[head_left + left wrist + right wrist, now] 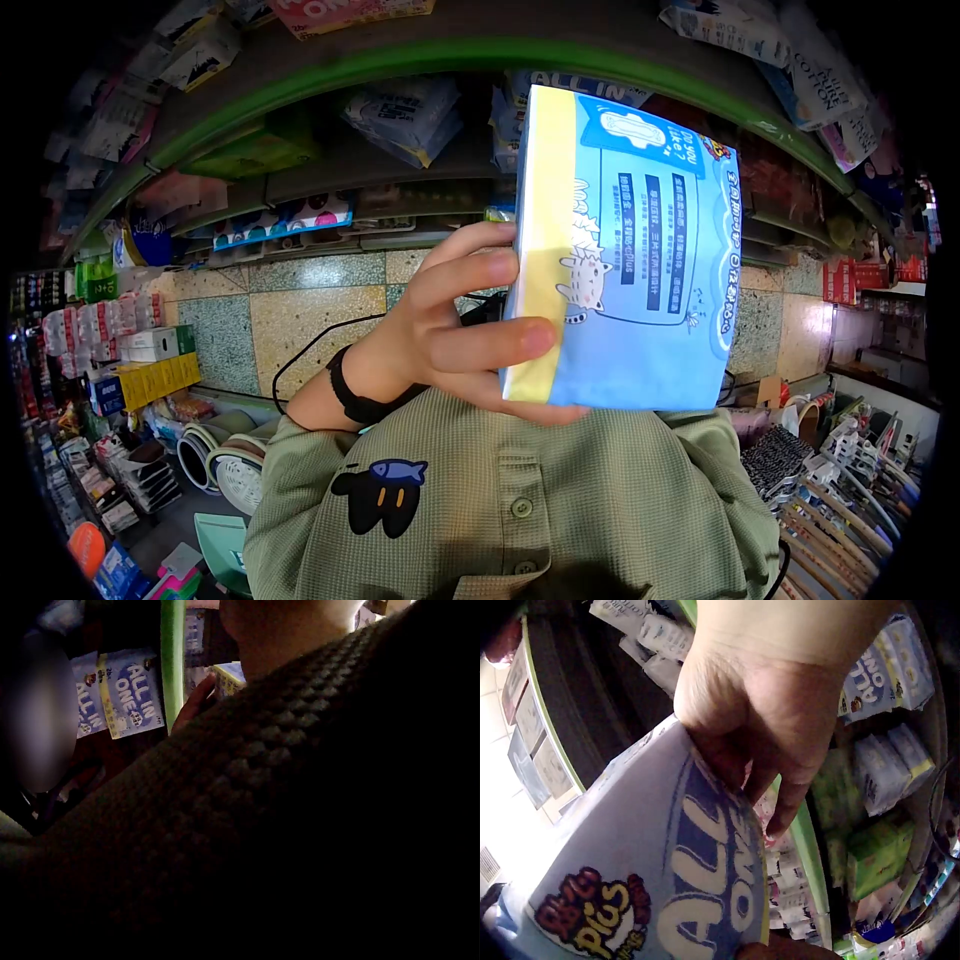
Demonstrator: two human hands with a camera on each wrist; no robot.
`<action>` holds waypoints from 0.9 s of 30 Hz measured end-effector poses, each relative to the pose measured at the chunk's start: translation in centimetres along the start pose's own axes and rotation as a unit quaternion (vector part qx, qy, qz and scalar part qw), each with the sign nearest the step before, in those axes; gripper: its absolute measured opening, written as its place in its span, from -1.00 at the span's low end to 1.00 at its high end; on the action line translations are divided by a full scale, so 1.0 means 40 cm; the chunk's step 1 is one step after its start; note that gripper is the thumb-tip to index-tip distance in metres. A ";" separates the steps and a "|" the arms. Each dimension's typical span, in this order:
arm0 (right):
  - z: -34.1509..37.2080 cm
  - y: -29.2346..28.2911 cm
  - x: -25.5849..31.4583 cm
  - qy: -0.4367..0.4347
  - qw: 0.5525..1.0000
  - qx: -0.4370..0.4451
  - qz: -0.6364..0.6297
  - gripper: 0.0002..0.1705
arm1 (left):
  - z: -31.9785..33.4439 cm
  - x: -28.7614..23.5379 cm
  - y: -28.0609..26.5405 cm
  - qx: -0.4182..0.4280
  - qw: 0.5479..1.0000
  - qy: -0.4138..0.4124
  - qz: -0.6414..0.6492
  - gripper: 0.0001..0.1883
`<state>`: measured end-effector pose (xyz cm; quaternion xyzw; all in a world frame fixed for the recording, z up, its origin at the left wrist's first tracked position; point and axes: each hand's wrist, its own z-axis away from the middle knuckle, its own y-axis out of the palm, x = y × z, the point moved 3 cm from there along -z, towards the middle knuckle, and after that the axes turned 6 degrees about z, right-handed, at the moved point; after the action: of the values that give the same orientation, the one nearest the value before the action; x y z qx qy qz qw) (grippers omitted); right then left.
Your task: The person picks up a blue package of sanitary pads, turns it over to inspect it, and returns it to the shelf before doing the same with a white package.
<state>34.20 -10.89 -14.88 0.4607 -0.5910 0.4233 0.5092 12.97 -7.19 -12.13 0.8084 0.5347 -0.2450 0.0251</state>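
Left hand [420, 335], partly curled, grips a boxy blue-and-yellow plastic packet [640, 340], and the right hand [772, 716] touches it, hold unclear.

Blue pack [640, 350], "Do you Like?" (also "plus")

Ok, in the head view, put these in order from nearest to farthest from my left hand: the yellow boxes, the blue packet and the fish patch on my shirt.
1. Blue packet: in the left hand's grip.
2. Fish patch: on the shirt, below the hand in the picture.
3. Yellow boxes: far off at the left.
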 end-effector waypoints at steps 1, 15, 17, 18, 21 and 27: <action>-0.011 0.005 -0.011 0.023 0.999 -0.007 -0.028 -0.09 | 0.003 0.002 0.001 -0.002 1.000 0.000 0.005 -0.18; -0.146 0.002 0.144 -0.208 0.947 0.041 0.240 0.20 | 0.025 0.157 -0.077 -0.252 0.843 -0.354 0.318 -0.15; -0.146 0.013 0.246 -0.268 0.876 0.065 0.396 0.23 | 0.046 0.195 -0.065 -0.272 0.811 -0.381 0.351 -0.15; -0.152 0.023 0.275 -0.278 0.850 0.084 0.440 0.24 | 0.037 0.197 -0.056 -0.258 0.813 -0.383 0.356 -0.17; -0.188 0.075 0.327 -0.274 0.820 0.149 0.480 0.23 | 0.025 0.210 -0.028 -0.218 0.835 -0.354 0.361 -0.19; -0.265 0.105 0.402 -0.340 0.759 0.195 0.519 0.09 | -0.028 0.207 -0.042 -0.229 0.832 -0.316 0.394 -0.20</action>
<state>31.42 -1.51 2.22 0.2861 -0.7790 0.5441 -0.1238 14.49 0.93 -14.27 0.8005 0.1748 -0.3269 0.4710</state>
